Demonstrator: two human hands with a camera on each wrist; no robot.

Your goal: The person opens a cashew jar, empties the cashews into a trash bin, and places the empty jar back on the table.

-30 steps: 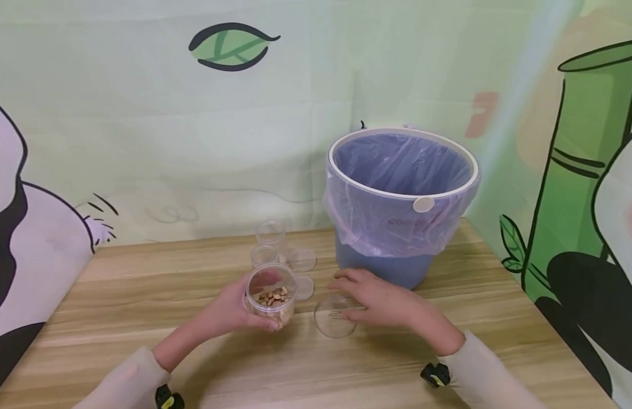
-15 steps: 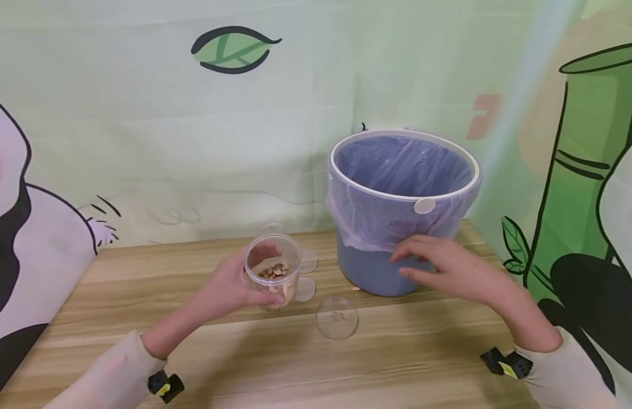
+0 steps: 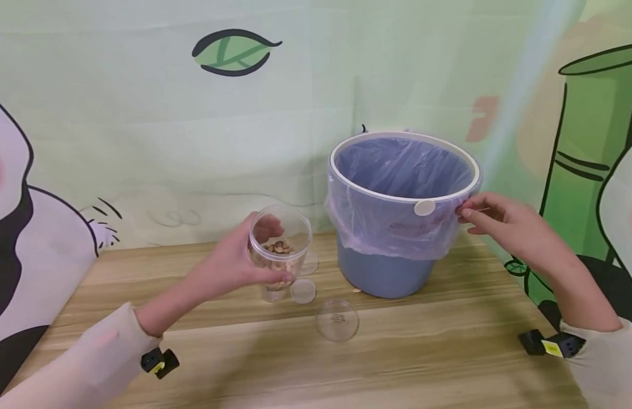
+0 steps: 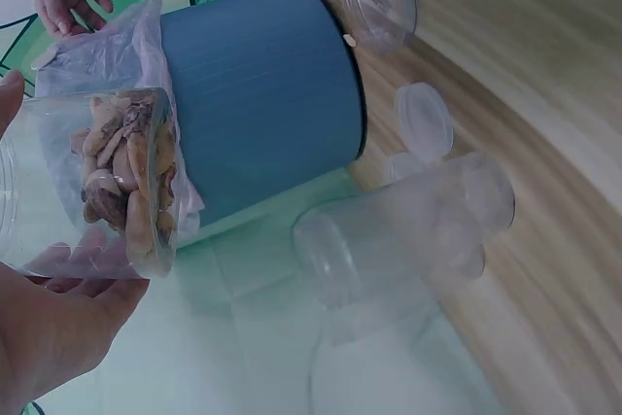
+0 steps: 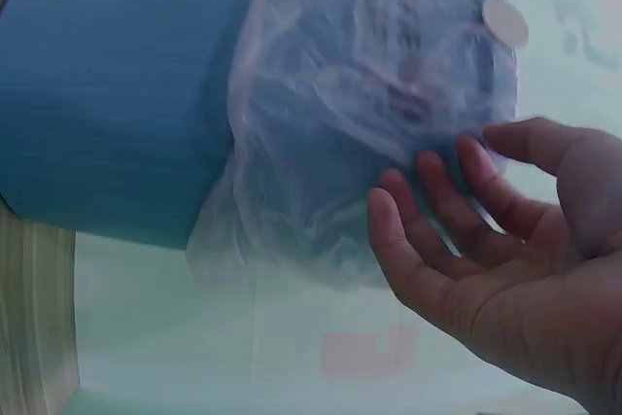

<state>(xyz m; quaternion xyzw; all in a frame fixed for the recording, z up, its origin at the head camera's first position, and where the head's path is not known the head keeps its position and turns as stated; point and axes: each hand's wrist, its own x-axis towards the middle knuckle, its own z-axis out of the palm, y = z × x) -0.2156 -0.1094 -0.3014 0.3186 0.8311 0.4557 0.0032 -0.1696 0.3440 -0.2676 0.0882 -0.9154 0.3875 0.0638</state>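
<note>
My left hand [image 3: 229,258] grips a clear plastic jar [image 3: 290,264], its open top tipped a little toward me. Brown and beige nut-like pieces [image 4: 126,172] fill its lower part. To the right stands a blue bin [image 3: 384,275] with a thin translucent bag [image 3: 387,230] folded over its white rim. At the bin's right side, just below the rim, my right hand [image 3: 525,233] has its fingertips against or very near the bag. Its fingers are loosely bent, thumb and index tips close together; I see nothing held between them.
A clear round lid [image 3: 338,320] lies on the wooden table [image 3: 397,363] in front of the bin. Smaller lids [image 3: 303,291] and another clear jar [image 4: 389,230] sit behind the held jar. A small crumb [image 3: 356,290] lies by the bin's base. A printed cloth hangs behind.
My right hand has left the round lid and moved right and up to the bin's rim. My left hand has raised the jar and brought it slightly toward the bin.
</note>
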